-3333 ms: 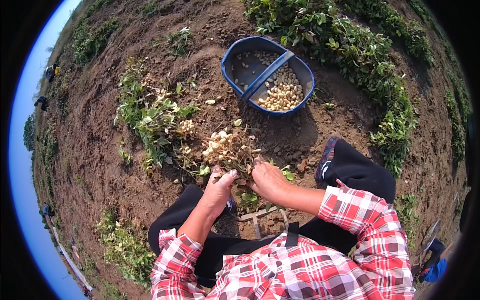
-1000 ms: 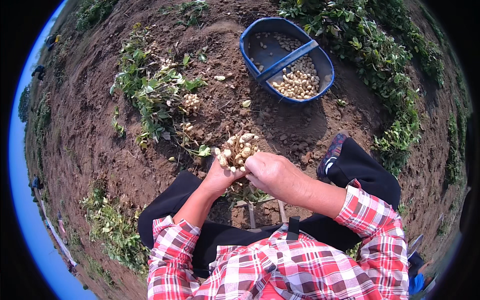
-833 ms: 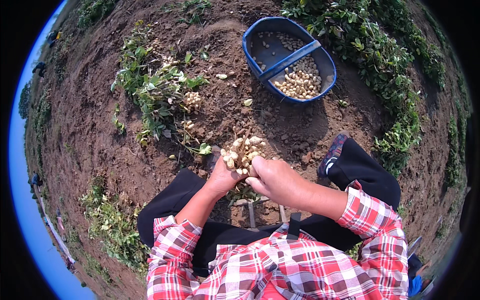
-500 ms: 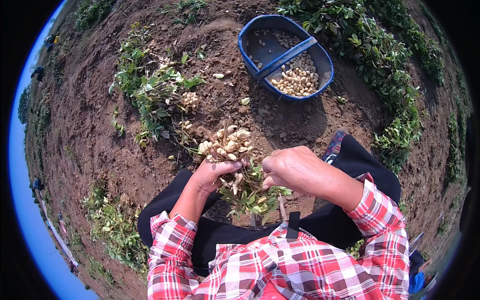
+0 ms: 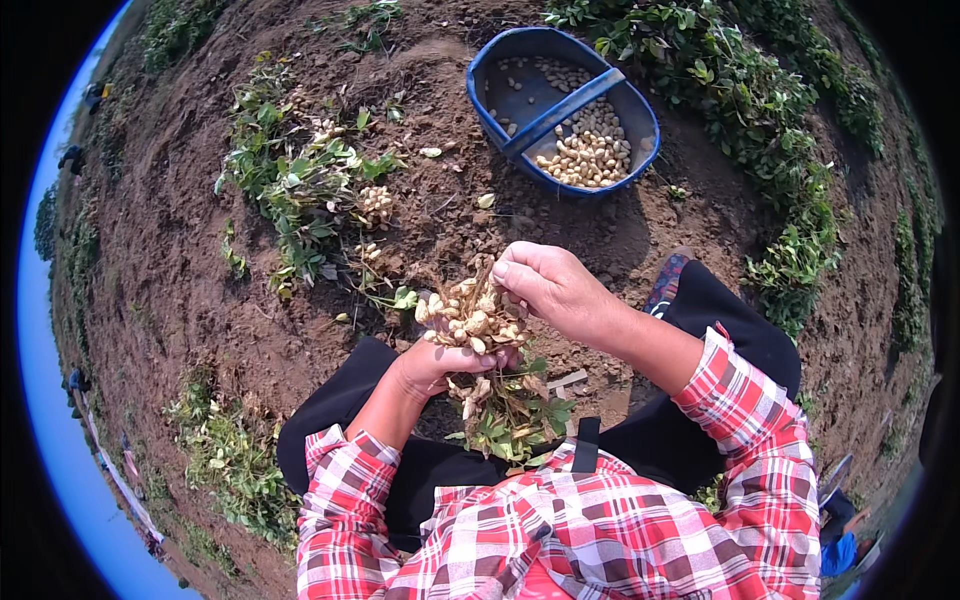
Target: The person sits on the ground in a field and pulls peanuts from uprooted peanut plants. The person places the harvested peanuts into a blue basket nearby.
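Raised since half a second ago from about 4 o'clock of the peanut cluster (image 5: 472, 318), the right hand (image 5: 560, 292) now meets its 1 o'clock edge. Its fingers are drawn narrow there; whether they grip a root strand, I cannot tell. The left hand (image 5: 432, 366) holds the plant below the pods, fingers wrapped round it, leafy stems (image 5: 515, 425) hanging toward 5 o'clock. At 1 o'clock, well apart, a blue basket (image 5: 515, 105) contains loose peanuts (image 5: 592, 158).
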`<state>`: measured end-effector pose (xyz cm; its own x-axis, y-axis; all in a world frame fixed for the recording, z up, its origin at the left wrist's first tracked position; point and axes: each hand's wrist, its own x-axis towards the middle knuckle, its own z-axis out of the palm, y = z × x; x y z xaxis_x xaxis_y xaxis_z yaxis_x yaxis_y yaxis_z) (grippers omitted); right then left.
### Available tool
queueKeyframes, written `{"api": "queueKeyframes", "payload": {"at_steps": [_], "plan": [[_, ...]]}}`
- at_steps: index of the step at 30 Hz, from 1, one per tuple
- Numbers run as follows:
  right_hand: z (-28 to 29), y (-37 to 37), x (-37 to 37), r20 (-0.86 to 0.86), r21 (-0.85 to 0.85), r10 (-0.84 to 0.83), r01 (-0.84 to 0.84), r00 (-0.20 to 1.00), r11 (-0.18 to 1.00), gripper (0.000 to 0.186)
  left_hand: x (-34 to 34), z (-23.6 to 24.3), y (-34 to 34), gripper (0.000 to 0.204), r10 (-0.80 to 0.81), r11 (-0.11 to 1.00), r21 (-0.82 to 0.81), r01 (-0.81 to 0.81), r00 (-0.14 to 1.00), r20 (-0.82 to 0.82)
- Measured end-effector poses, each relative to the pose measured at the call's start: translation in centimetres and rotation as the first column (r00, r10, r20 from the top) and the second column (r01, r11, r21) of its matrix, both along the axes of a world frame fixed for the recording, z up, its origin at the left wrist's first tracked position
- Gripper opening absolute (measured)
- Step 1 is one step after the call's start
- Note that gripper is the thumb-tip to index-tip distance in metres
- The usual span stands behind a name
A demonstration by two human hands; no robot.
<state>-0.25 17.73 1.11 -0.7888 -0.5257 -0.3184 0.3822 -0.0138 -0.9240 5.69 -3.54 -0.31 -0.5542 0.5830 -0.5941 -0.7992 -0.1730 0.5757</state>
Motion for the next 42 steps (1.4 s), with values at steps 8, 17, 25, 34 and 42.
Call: {"api": "queueKeyframes", "payload": {"at_steps": [8, 17, 25, 34, 42], "plan": [[3.6, 4.4, -3.4, -0.251, 0.321, 0.379, -0.293, 0.891, 0.901, 0.033, -0.1, -0.3, -2.3, 0.057, 0.063, 0.997, -0.036, -0.065, 0.997, -0.047], [3.8, 2.6, -1.1, -0.443, 0.297, 0.313, -0.192, 0.84, 0.935, 0.032, 0.1, -0.1, -1.9, 0.069, -0.036, 0.982, -0.188, 0.022, 0.997, -0.07], [2.0, 1.8, 0.6, -0.159, -0.066, 0.164, -0.176, 0.974, 0.982, 0.018, 0.7, -1.3, -1.7, 0.064, 0.009, 0.998, -0.062, -0.011, 0.999, -0.033], [2.4, 2.8, -0.6, 0.4, -0.358, 0.032, 0.124, 0.916, 0.925, 0.01, 1.4, -1.3, -2.3, 0.072, 0.02, 0.999, 0.031, -0.021, 0.999, 0.045], [0.6, 0.7, 1.3, -0.385, 0.179, 0.171, -0.108, 0.907, 0.978, 0.029, 0.0, 0.5, -0.9, 0.07, -0.1, 0.987, -0.132, 0.095, 0.995, -0.031]]}}
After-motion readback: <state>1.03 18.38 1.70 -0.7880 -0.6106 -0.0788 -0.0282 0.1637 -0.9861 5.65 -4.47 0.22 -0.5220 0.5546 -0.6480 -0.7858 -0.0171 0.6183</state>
